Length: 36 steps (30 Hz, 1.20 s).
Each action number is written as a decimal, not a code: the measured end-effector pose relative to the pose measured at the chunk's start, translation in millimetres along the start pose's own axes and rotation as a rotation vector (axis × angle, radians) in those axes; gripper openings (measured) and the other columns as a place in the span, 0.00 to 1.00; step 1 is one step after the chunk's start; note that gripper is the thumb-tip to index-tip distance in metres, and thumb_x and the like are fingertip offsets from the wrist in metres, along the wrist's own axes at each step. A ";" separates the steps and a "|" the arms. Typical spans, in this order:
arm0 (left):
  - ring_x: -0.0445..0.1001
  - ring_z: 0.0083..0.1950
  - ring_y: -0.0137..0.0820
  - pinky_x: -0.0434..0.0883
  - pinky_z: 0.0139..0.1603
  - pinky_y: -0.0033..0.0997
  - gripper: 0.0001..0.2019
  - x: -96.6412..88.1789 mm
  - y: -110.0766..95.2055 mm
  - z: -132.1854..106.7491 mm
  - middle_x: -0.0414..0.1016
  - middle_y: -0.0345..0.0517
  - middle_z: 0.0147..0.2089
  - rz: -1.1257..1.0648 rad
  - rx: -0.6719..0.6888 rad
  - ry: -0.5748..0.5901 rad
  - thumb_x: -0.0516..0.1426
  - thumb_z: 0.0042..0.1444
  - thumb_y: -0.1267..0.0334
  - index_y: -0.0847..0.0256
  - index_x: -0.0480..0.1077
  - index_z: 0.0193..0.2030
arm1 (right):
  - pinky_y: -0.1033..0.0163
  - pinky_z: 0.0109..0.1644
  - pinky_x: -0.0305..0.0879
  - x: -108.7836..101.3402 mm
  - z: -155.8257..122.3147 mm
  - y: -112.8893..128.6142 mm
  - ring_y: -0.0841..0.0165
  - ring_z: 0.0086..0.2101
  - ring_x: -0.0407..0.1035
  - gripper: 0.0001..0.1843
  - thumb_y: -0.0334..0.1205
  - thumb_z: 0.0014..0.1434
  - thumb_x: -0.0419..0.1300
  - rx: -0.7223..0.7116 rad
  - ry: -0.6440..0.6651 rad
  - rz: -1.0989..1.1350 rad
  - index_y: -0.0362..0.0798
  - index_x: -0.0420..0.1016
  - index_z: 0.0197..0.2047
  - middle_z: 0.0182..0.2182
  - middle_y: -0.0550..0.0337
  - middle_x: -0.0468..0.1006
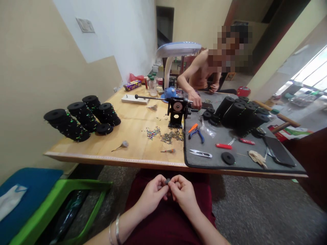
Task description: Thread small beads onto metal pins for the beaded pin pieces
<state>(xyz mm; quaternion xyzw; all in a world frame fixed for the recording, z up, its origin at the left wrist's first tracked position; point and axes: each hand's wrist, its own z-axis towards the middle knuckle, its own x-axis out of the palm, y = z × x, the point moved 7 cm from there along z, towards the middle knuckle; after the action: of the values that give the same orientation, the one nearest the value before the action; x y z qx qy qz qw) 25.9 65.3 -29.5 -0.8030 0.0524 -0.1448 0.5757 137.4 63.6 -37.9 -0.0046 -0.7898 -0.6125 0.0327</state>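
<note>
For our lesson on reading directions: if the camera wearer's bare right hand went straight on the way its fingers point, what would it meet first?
Likely first the small dark-grey object at the right hand's fingertips, then the bare left hand; depth there is unclear.

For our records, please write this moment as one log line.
left hand: holds small grey piece; right hand: holds same piece; location: over maroon cloth

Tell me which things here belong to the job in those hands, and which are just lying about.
Belongs, as far as I can judge:
small grey piece, between the left hand and right hand
perhaps the multicoloured pile of tiny parts

Seemingly just lying about:
purple-and-yellow box
glass jar
green plastic stool
</note>
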 end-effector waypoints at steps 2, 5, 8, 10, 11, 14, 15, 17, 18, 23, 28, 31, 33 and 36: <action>0.69 0.26 0.26 0.66 0.26 0.26 0.12 0.9 2.0 -0.4 0.68 0.37 0.25 -0.079 -0.032 0.003 0.60 0.50 0.59 0.61 0.61 0.30 | 0.73 0.15 0.46 0.2 0.4 -1.7 0.79 0.11 0.52 0.15 0.49 0.51 0.61 0.008 0.000 0.032 0.46 0.64 0.27 0.10 0.71 0.64; 0.69 0.29 0.26 0.68 0.29 0.26 0.12 3.3 4.8 -1.6 0.68 0.37 0.28 -0.234 -0.093 0.023 0.62 0.49 0.60 0.61 0.62 0.32 | 0.74 0.14 0.45 0.5 1.4 -6.9 0.80 0.11 0.51 0.16 0.50 0.50 0.62 0.051 0.010 0.087 0.46 0.64 0.28 0.11 0.70 0.66; 0.69 0.30 0.26 0.68 0.30 0.26 0.12 5.9 6.3 -2.1 0.67 0.38 0.28 -0.275 -0.128 0.067 0.62 0.49 0.61 0.63 0.63 0.31 | 0.74 0.13 0.43 0.1 1.6 -12.3 0.80 0.10 0.50 0.18 0.52 0.49 0.62 0.101 0.025 0.108 0.46 0.65 0.27 0.10 0.70 0.67; 0.69 0.29 0.25 0.67 0.30 0.26 0.12 5.0 8.2 -1.4 0.66 0.38 0.27 -0.278 -0.144 0.067 0.63 0.48 0.60 0.63 0.64 0.30 | 0.74 0.13 0.42 -0.5 0.6 -14.7 0.81 0.10 0.49 0.19 0.53 0.48 0.63 0.127 0.032 0.107 0.46 0.65 0.27 0.10 0.71 0.66; 0.69 0.29 0.25 0.67 0.29 0.26 0.13 3.5 9.5 -0.7 0.66 0.38 0.27 -0.285 -0.151 0.051 0.63 0.47 0.60 0.63 0.64 0.29 | 0.74 0.13 0.42 -0.7 -0.4 -15.8 0.81 0.10 0.49 0.20 0.54 0.48 0.63 0.138 0.035 0.106 0.46 0.65 0.27 0.09 0.71 0.65; 0.68 0.28 0.25 0.66 0.27 0.24 0.13 -1.7 13.8 1.8 0.65 0.37 0.26 -0.289 -0.164 -0.002 0.63 0.46 0.59 0.64 0.64 0.28 | 0.74 0.13 0.40 -0.9 -4.0 -19.0 0.81 0.10 0.47 0.20 0.55 0.48 0.63 0.164 0.045 0.109 0.46 0.64 0.26 0.08 0.73 0.63; 0.68 0.28 0.25 0.65 0.26 0.24 0.13 -2.7 14.9 2.5 0.64 0.37 0.26 -0.286 -0.165 -0.011 0.63 0.46 0.60 0.64 0.64 0.28 | 0.74 0.13 0.40 -0.6 -5.1 -20.0 0.81 0.10 0.47 0.20 0.55 0.49 0.63 0.169 0.051 0.114 0.46 0.64 0.25 0.08 0.73 0.62; 0.67 0.27 0.24 0.63 0.25 0.23 0.12 -3.8 16.4 3.6 0.64 0.36 0.25 -0.287 -0.161 -0.018 0.63 0.46 0.60 0.63 0.64 0.27 | 0.74 0.14 0.39 0.7 -6.9 -21.8 0.81 0.10 0.46 0.20 0.54 0.49 0.62 0.177 0.070 0.130 0.45 0.65 0.25 0.08 0.74 0.61; 0.67 0.27 0.24 0.63 0.25 0.23 0.12 -4.0 16.8 3.8 0.64 0.36 0.25 -0.290 -0.158 -0.019 0.63 0.46 0.60 0.63 0.64 0.27 | 0.73 0.14 0.39 1.8 -7.5 -22.5 0.81 0.10 0.46 0.20 0.54 0.50 0.62 0.182 0.084 0.138 0.45 0.65 0.25 0.08 0.74 0.61; 0.65 0.25 0.23 0.63 0.26 0.24 0.12 -5.2 14.5 3.5 0.64 0.36 0.25 -0.222 -0.135 -0.031 0.62 0.47 0.59 0.63 0.64 0.28 | 0.73 0.14 0.36 6.7 -9.1 -22.0 0.82 0.09 0.45 0.20 0.53 0.49 0.63 0.231 0.135 0.169 0.45 0.65 0.25 0.07 0.74 0.61; 0.65 0.23 0.23 0.62 0.26 0.25 0.11 -7.9 6.7 2.9 0.65 0.35 0.23 -0.076 -0.070 -0.053 0.59 0.50 0.58 0.62 0.64 0.28 | 0.72 0.15 0.34 8.5 -9.1 -20.7 0.82 0.09 0.45 0.20 0.54 0.47 0.64 0.261 0.135 0.191 0.46 0.64 0.24 0.07 0.74 0.61; 0.64 0.23 0.23 0.62 0.26 0.25 0.10 -7.9 3.2 2.6 0.65 0.35 0.23 -0.022 -0.029 -0.050 0.58 0.51 0.59 0.62 0.63 0.29 | 0.72 0.15 0.34 9.1 -9.0 -20.7 0.82 0.09 0.44 0.21 0.54 0.47 0.64 0.268 0.137 0.196 0.46 0.63 0.24 0.07 0.74 0.61; 0.64 0.24 0.24 0.62 0.27 0.25 0.10 -7.9 1.9 2.4 0.65 0.35 0.23 0.009 -0.006 -0.052 0.58 0.52 0.59 0.62 0.63 0.29 | 0.72 0.15 0.34 8.9 -8.9 -20.4 0.82 0.09 0.44 0.21 0.54 0.46 0.64 0.266 0.136 0.201 0.46 0.63 0.24 0.07 0.74 0.61; 0.65 0.24 0.24 0.63 0.27 0.25 0.09 -7.9 1.6 2.2 0.66 0.36 0.23 0.056 0.014 -0.058 0.57 0.53 0.58 0.62 0.63 0.30 | 0.71 0.15 0.34 8.3 -8.5 -20.6 0.82 0.09 0.44 0.21 0.55 0.46 0.64 0.263 0.130 0.207 0.45 0.64 0.25 0.07 0.74 0.60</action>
<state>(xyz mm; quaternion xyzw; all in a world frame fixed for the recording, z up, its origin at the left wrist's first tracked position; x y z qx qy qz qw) 19.2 68.8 -32.9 -0.8010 0.0570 -0.1060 0.5864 128.5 50.0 -55.2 -0.0419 -0.8547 -0.4962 0.1467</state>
